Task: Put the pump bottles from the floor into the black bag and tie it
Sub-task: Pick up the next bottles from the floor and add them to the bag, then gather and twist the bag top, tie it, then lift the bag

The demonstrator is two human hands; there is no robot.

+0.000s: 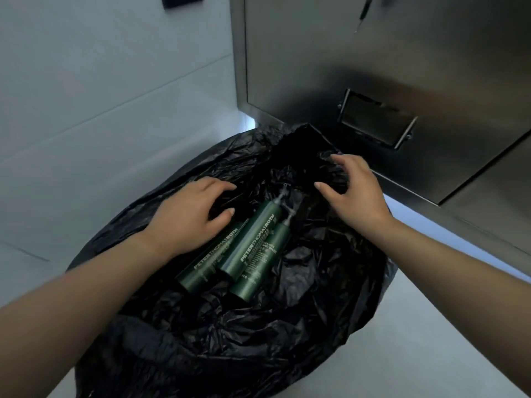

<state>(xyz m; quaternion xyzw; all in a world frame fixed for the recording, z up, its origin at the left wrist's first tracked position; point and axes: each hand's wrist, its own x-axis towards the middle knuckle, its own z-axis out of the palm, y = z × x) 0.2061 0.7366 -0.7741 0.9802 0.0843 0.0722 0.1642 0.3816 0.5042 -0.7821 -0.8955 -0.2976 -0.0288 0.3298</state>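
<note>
We saw two arms, bare all the way from where they came into view down to the fingertips. The left forearm (86, 297), at the near left side of the crumpled black plastic bag (330, 297), looked smooth and broad, narrowing toward the wrist. The left hand (189, 216), over the bag's left part, showed a short, rounded, plain left thumbnail (231, 211). The right forearm (459, 262), at the bag's right side, looked slimmer. The right hand (356, 193), over the bag's far right part, showed a right thumbnail (317, 185) trimmed just as short.
</note>
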